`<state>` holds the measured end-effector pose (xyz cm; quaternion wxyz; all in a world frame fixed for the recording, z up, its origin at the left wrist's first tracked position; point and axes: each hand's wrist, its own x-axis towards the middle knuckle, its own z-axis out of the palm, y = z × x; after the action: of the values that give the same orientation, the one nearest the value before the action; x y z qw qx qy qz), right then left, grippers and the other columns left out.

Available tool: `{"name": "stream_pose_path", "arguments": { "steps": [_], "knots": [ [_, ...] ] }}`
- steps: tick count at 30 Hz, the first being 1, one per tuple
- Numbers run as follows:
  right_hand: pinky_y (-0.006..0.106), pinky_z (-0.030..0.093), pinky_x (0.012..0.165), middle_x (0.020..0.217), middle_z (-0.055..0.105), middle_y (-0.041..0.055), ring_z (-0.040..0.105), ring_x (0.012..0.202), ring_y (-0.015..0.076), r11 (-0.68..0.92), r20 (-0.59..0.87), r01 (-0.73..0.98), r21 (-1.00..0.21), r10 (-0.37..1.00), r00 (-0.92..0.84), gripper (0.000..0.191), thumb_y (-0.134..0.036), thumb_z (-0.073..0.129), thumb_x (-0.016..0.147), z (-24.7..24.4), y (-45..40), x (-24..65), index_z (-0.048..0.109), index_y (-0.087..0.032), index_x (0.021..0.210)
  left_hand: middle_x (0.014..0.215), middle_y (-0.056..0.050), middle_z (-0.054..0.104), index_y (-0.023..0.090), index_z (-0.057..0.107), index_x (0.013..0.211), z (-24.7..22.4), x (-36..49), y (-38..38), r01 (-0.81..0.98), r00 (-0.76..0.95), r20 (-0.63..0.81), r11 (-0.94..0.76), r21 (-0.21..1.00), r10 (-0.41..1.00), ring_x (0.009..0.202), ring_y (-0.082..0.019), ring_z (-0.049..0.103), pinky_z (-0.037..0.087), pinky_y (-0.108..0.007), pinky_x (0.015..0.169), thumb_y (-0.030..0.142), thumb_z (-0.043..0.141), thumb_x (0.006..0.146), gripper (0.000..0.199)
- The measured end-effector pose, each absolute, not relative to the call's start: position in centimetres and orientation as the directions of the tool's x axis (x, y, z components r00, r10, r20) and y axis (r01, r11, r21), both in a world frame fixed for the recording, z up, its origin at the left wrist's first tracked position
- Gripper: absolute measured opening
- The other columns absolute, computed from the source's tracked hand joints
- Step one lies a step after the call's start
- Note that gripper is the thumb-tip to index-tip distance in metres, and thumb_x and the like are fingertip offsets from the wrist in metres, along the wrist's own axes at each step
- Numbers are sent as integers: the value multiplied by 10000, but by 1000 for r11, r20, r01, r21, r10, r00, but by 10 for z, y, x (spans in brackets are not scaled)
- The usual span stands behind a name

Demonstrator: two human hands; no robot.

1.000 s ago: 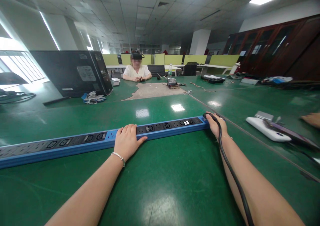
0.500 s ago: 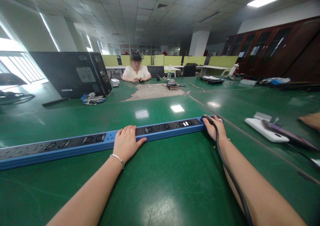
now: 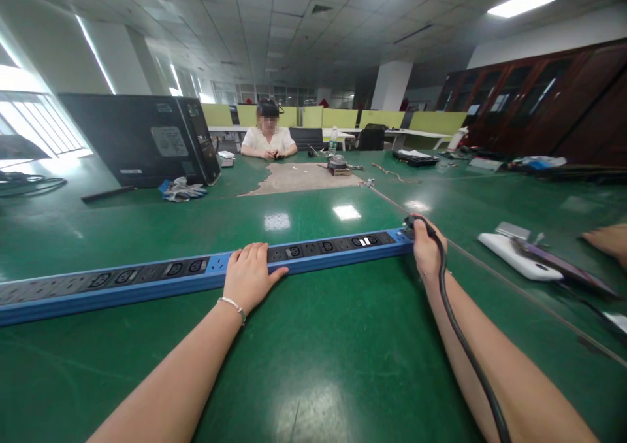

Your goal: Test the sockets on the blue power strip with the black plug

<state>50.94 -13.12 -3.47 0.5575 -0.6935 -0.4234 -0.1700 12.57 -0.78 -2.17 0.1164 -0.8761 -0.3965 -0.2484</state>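
Note:
A long blue power strip [image 3: 337, 256] with black sockets lies across the green table, running out of view on the left. My left hand [image 3: 249, 272] rests over its middle, fingers across the top and thumb along the near side. Between the thumb and fingers of my right hand [image 3: 429, 250] is a black plug [image 3: 413, 221], held just above the strip's right end. Its black cable [image 3: 453, 325] hangs over the wrist and runs down along the forearm. The plug's front is partly turned away, so its contacts cannot be made out.
A black computer case [image 3: 147, 139] and gloves [image 3: 182, 190] sit at the back left. Across the table [image 3: 323, 338] a person [image 3: 268, 139] handles something small. A white device [image 3: 519, 257] lies on the right, near another person's hand [image 3: 607, 242]. A bottle [image 3: 334, 140] stands farther back.
My right hand has moved up and to the right, lifting the plug off the strip's end, which now shows more. My left hand stays in the same place on the strip.

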Motion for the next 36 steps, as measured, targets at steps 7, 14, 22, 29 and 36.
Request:
{"name": "stream_pose_path", "arguments": {
  "steps": [7, 14, 22, 29, 36],
  "knots": [
    [420, 413, 934, 1069, 659, 67, 583, 1004, 239, -142, 617, 769, -624, 515, 595, 413, -488, 459, 795, -23, -127, 480, 636, -220, 1054, 1160, -161, 583, 131, 492, 1154, -22, 126, -8, 753, 568, 530, -658, -25, 630, 1106, -284, 502, 339, -423, 944, 593, 447, 784, 593],
    [450, 407, 928, 1047, 672, 67, 595, 998, 263, -261, 576, 752, -606, 508, 641, 414, -455, 465, 780, -19, -129, 477, 635, -239, 1090, 1149, -163, 587, 122, 502, 1143, -21, 126, -8, 750, 567, 528, -661, -14, 632, 1097, -287, 507, 342, -421, 938, 587, 462, 778, 592],
    [398, 441, 882, 1037, 676, 57, 605, 981, 245, -246, 579, 760, -601, 521, 627, 405, -473, 464, 773, -20, -128, 482, 651, -241, 1046, 1154, -163, 585, 121, 503, 1147, -21, 126, -8, 751, 565, 523, -660, -7, 638, 1103, -292, 505, 345, -433, 935, 583, 466, 776, 594],
    [454, 335, 982, 1148, 625, 88, 537, 1102, 261, -356, 587, 820, -448, 574, 570, 358, -427, 448, 797, -30, -122, 483, 668, -242, 1010, 1163, -160, 583, 117, 501, 1146, -20, 126, -8, 756, 569, 520, -655, -24, 637, 1107, -285, 501, 348, -421, 936, 579, 469, 780, 589],
    [491, 267, 1018, 1195, 596, 81, 425, 1224, 263, -438, 624, 822, -365, 540, 565, 373, -407, 431, 834, -41, -124, 476, 629, -248, 1107, 1160, -164, 585, 109, 501, 1153, -21, 126, -8, 754, 567, 524, -656, -20, 635, 1106, -286, 503, 344, -422, 944, 577, 475, 777, 601]
  ]
}}
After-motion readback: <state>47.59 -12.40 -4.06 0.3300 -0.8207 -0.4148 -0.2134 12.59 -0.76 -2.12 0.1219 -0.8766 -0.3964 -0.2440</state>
